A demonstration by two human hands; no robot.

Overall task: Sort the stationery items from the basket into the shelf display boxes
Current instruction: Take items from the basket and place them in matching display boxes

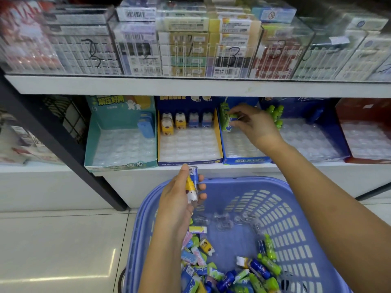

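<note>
A blue plastic basket [296,218] stands on the floor below me, holding several small erasers [260,269] in green, blue, pink and yellow. Above the basket's far rim my left hand [179,199] grips a yellow dog-shaped eraser [190,190] together with a blue one. My right hand [251,121] reaches into the blue display box [245,160] on the lower shelf and pinches a green packet eraser [231,119] against a row of green packets at its back left. The yellow-walled box [220,144] to its left holds yellow and blue animal erasers [184,121].
A teal display box [118,163] with blue erasers sits further left. Right of the blue box stand another blue box [313,142] with green bottle erasers and a red box [364,144]. Clear bins of boxed goods [190,45] fill the upper shelf. A black post [63,140] slants at left.
</note>
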